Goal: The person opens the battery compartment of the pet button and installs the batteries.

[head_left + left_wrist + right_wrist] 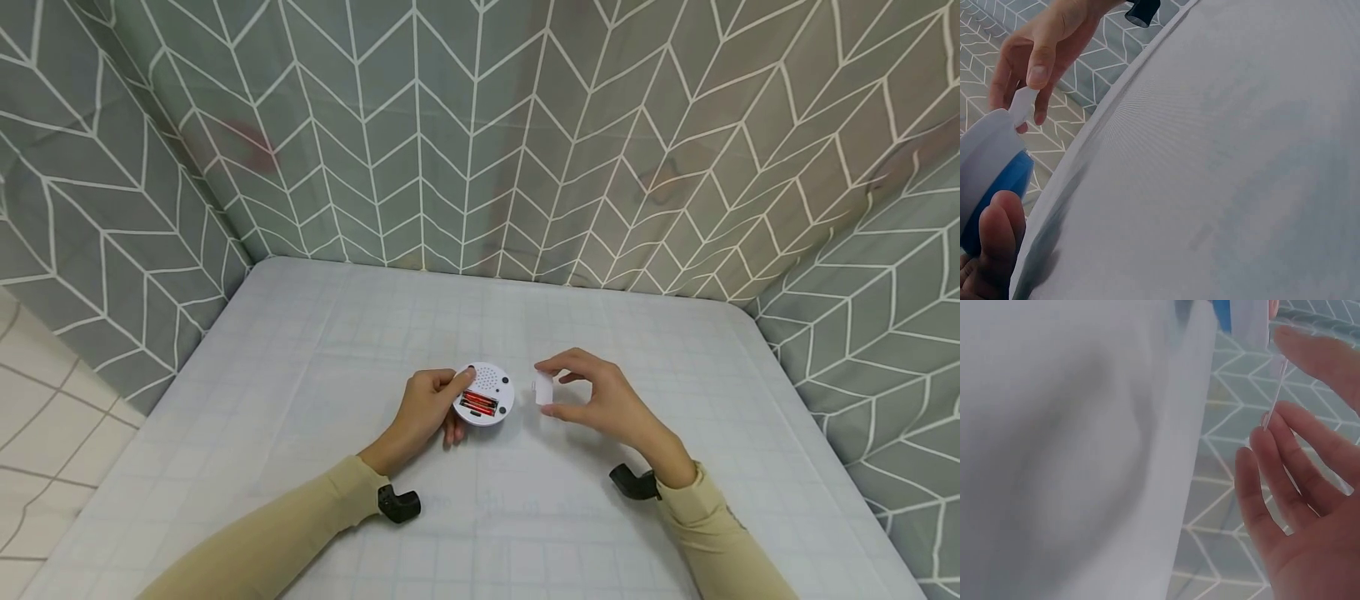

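My left hand (435, 407) grips a round white device (491, 377) with its thumb on the upper face. That face has small speaker holes, dark round pads and an uncovered battery compartment holding red batteries (480, 403). In the left wrist view the device's other side is blue (1013, 178). To its right, my right hand (600, 396) pinches a small white battery cover (544, 388) by its edges between thumb and fingers. The cover is apart from the device in the head view. The right wrist view shows the cover (1275, 394) edge-on.
Both hands are over a table with a pale cloth (337, 333). Patterned grey curtains (450, 150) stand behind it and at both sides. A black wrist camera (399, 505) sits on the left sleeve, another (633, 482) on the right. Pale floor tiles (45, 433) show at left.
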`<action>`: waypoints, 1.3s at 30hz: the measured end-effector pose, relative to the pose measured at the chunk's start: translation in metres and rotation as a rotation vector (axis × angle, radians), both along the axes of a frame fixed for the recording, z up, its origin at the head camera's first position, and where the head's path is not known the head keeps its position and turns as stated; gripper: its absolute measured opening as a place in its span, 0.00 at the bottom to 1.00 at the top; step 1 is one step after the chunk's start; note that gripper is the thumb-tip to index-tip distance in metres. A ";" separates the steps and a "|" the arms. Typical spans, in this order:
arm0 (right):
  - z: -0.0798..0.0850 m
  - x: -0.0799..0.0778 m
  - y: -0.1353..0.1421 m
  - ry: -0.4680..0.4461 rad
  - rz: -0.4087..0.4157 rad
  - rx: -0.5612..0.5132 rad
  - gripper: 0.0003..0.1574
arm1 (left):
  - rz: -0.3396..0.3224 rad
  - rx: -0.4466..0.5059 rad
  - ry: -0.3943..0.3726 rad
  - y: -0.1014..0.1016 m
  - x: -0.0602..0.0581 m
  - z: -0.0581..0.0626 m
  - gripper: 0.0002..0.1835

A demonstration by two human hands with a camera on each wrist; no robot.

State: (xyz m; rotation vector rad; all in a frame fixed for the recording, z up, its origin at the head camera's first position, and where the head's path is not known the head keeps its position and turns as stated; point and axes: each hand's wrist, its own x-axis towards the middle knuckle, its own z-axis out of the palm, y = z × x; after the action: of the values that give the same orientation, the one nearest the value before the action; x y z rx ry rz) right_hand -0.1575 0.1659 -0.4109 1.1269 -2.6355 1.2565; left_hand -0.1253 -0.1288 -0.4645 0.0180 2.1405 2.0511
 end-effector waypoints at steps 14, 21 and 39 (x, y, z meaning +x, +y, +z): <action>0.009 0.008 -0.028 0.041 0.075 0.001 0.33 | 0.003 -0.018 0.019 -0.001 0.000 -0.001 0.25; 0.010 0.008 -0.038 0.034 0.144 0.003 0.31 | -0.009 -0.022 0.039 -0.001 0.000 -0.002 0.26; 0.009 0.016 -0.050 0.046 0.224 0.070 0.24 | -0.016 0.002 0.036 -0.001 0.001 -0.002 0.26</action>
State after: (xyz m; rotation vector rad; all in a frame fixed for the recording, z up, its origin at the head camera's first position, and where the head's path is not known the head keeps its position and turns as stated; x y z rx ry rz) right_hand -0.1418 0.1160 -0.4020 1.4780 -2.5972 1.1599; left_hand -0.1245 -0.1299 -0.4660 0.0733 2.1519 2.0598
